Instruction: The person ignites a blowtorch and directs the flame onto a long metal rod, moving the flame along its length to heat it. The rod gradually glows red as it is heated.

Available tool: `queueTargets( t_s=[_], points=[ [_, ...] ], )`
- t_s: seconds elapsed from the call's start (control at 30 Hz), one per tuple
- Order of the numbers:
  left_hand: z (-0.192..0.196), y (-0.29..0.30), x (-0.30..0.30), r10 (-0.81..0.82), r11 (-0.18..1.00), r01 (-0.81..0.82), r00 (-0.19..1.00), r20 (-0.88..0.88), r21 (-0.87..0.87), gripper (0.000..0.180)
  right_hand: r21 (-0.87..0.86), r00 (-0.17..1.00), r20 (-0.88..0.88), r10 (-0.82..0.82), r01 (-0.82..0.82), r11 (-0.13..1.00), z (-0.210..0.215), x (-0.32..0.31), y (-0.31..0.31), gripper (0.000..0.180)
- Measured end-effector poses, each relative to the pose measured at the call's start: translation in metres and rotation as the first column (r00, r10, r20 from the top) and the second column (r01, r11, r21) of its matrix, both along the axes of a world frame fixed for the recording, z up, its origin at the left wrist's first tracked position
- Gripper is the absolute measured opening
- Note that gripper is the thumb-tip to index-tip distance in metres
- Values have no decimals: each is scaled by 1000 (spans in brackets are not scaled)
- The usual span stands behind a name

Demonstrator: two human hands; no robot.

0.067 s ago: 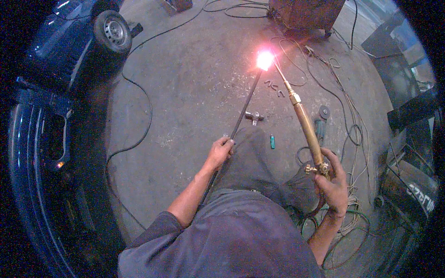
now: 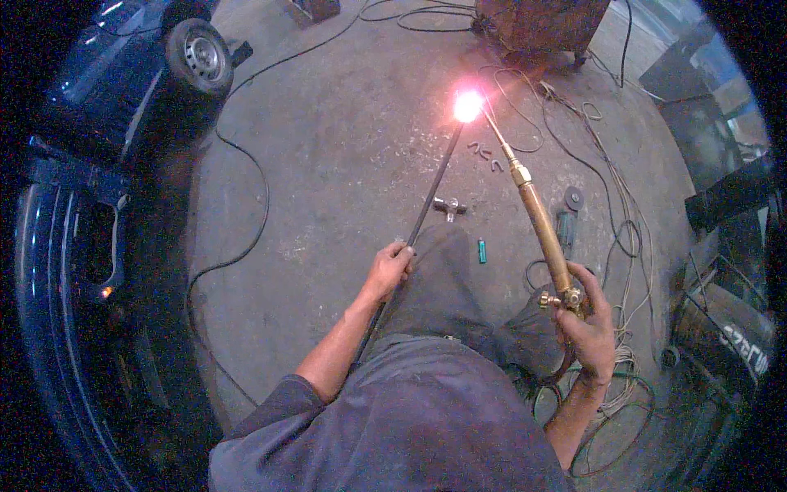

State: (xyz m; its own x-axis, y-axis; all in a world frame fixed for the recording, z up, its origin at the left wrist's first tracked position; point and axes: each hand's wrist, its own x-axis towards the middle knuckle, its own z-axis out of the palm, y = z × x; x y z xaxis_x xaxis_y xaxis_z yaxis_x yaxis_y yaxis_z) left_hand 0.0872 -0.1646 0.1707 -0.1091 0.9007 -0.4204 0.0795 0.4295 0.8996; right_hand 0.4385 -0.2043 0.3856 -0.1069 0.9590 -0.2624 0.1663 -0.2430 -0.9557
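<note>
My left hand (image 2: 388, 271) is closed around a long dark metal rod (image 2: 438, 178), which slants away from me across my lap. In my right hand (image 2: 592, 328) is a brass gas torch (image 2: 541, 221), gripped near its valve knobs. The torch's thin tip points at the rod's far end. A glaring pink-white glow (image 2: 468, 107) covers that end and hides its shape. Below the glow, several small bent metal pieces (image 2: 485, 155) lie on the floor. A hammer head (image 2: 450, 207) shows beside the rod, close to my knee. A green lighter (image 2: 482, 251) lies between my legs.
An angle grinder (image 2: 569, 217) rests on the floor behind the torch. Hoses and cables (image 2: 627, 238) run along the right and coil by my right arm. A rusty metal box (image 2: 541, 29) stands ahead. Dark blue vehicle parts (image 2: 61, 271) and a wheel (image 2: 199, 56) are on the left.
</note>
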Motion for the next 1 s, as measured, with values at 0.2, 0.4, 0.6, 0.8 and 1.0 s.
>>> queueTargets(
  t_s=[0.2,0.4,0.6,0.8,1.0],
  points=[
    [9,1,2,2,1000,-2,1000,-20,-3,26,-50,1000,-1,12,-12,999,5,1,1,68],
    [10,0,2,1,1000,-1,1000,21,-1,24,-14,1000,-13,1,-1,1000,1,-1,-2,69],
    [5,-2,0,-2,1000,1,999,35,10,24,-49,1000,7,-14,14,999,1,0,-3,71],
    [3,-4,-2,-11,1000,11,1000,0,-11,24,13,995,80,-61,60,998,-3,-6,-3,67],
    [1,-3,-2,-15,999,16,999,-28,35,25,16,994,79,-69,68,998,-3,-5,-4,66]
  ],
)
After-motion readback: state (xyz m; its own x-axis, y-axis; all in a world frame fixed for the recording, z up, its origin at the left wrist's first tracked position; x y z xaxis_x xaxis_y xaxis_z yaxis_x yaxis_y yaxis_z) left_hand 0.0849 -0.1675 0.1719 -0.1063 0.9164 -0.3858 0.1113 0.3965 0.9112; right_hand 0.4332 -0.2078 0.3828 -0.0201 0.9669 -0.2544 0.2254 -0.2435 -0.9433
